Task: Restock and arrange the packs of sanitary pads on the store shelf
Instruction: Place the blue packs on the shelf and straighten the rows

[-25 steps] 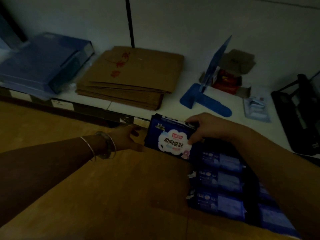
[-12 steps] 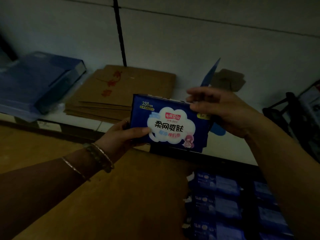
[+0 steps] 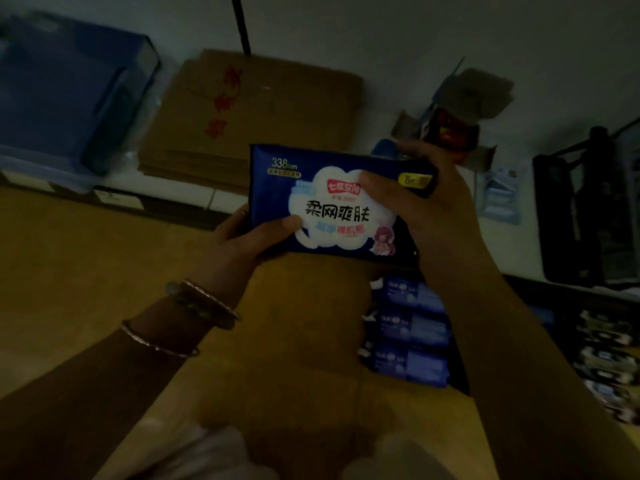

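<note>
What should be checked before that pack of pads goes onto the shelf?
1. Grip on the pack: ok, the left hand and right hand both hold it.
2. Label upright, facing the person: ok.
3. Wrapper undamaged: cannot tell, too dim.
4. Free spot on the shelf: cannot tell, the pack hides the part right of the flattened cardboard.
5. Spare packs waiting in the carton: ok.
</note>
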### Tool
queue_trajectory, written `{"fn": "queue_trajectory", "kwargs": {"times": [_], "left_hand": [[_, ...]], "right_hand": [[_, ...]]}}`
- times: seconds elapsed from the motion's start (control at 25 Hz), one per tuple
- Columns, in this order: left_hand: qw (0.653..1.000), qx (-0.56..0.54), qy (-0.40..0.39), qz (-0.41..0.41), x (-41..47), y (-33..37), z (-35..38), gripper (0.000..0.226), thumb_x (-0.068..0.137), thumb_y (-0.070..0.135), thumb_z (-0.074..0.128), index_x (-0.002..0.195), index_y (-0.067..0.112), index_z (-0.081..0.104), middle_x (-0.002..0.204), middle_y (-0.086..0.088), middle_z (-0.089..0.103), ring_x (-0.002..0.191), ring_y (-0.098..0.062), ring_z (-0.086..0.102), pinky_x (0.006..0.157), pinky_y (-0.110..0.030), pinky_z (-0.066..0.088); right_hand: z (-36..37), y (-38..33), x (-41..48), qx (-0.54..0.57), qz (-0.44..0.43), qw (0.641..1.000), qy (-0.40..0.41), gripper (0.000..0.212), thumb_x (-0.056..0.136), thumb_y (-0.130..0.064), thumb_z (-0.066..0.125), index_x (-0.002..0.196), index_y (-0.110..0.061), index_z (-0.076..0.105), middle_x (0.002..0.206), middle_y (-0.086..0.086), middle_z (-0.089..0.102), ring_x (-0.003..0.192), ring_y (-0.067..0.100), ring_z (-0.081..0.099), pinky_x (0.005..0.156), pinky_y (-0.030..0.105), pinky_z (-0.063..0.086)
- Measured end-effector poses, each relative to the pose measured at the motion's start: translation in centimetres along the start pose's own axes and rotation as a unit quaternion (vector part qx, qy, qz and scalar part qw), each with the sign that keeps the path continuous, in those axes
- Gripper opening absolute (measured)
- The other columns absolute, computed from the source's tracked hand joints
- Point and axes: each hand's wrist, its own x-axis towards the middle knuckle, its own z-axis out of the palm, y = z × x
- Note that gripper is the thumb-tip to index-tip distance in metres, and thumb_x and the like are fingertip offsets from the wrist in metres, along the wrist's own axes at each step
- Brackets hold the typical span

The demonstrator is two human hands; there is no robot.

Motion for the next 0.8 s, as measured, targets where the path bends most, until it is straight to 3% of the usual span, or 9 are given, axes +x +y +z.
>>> {"fn": "queue_trajectory", "kwargs": {"times": [0.12, 0.28, 0.4, 0.48, 0.68, 0.8], "left_hand": [[0.998, 0.043, 0.005, -0.036, -3.6, 3.2, 1.4, 0.1, 0.023, 0.052, 0.089, 0.113, 0.019, 0.06, 0.108, -0.003, 0.07, 0.098, -0.022, 0.067, 0.072, -0.032, 0.057], [0.997, 0.06, 0.012, -0.037, -9.9, 10.3, 4.0, 0.062, 0.04, 0.032, 0.088, 0.097, 0.021, 0.064, 0.095, 0.0, 0.073, 0.091, -0.02, 0.069, 0.067, -0.031, 0.057], [0.998, 0.06, 0.0, -0.02, -14.6, 16.7, 6.6, 0.052, 0.051, 0.018, 0.086, 0.097, 0.018, 0.063, 0.092, 0.0, 0.074, 0.084, -0.017, 0.071, 0.063, -0.026, 0.057], [0.998, 0.063, -0.011, -0.008, -18.3, 20.9, 8.1, 0.047, 0.054, 0.022, 0.077, 0.099, 0.019, 0.063, 0.091, 0.002, 0.074, 0.084, -0.015, 0.07, 0.065, -0.024, 0.057], [0.99, 0.136, -0.032, -0.012, -27.2, 28.5, 11.7, 0.064, 0.047, 0.027, 0.08, 0.106, 0.013, 0.062, 0.1, -0.003, 0.07, 0.094, -0.019, 0.068, 0.074, -0.028, 0.058], [0.983, 0.175, -0.05, 0.02, -31.0, 33.4, 13.4, 0.036, 0.06, 0.025, 0.075, 0.093, 0.026, 0.06, 0.085, 0.012, 0.068, 0.074, 0.007, 0.066, 0.07, -0.012, 0.053]], "right_hand": [[-0.9, -4.2, -2.7, 0.0, 0.016, 1.0, -0.005, 0.048, 0.067, -0.026, 0.075, 0.109, -0.026, 0.051, 0.109, 0.0, 0.063, 0.091, 0.011, 0.066, 0.074, 0.028, 0.057], [-2.1, -12.8, -7.1, -0.011, 0.034, 0.999, -0.026, 0.044, 0.064, -0.034, 0.07, 0.103, -0.03, 0.05, 0.095, -0.006, 0.066, 0.08, 0.005, 0.068, 0.066, 0.021, 0.056], [-3.4, -20.5, -10.6, -0.008, 0.034, 0.999, -0.031, 0.043, 0.073, -0.022, 0.069, 0.11, -0.029, 0.047, 0.094, -0.009, 0.065, 0.077, 0.003, 0.068, 0.061, 0.018, 0.055], [-4.0, -25.7, -13.3, -0.02, 0.03, 0.998, -0.041, 0.048, 0.074, -0.015, 0.071, 0.112, -0.029, 0.045, 0.098, -0.013, 0.061, 0.077, -0.002, 0.067, 0.06, 0.015, 0.054], [-5.4, -36.0, -20.8, -0.088, 0.037, 0.995, -0.012, 0.06, 0.068, -0.019, 0.077, 0.115, -0.033, 0.043, 0.099, -0.022, 0.055, 0.079, -0.009, 0.062, 0.066, 0.012, 0.053], [-6.0, -41.7, -23.7, -0.115, 0.006, 0.993, 0.031, 0.064, 0.065, -0.02, 0.082, 0.117, -0.03, 0.047, 0.104, -0.018, 0.055, 0.09, -0.003, 0.06, 0.069, 0.011, 0.052]]}}
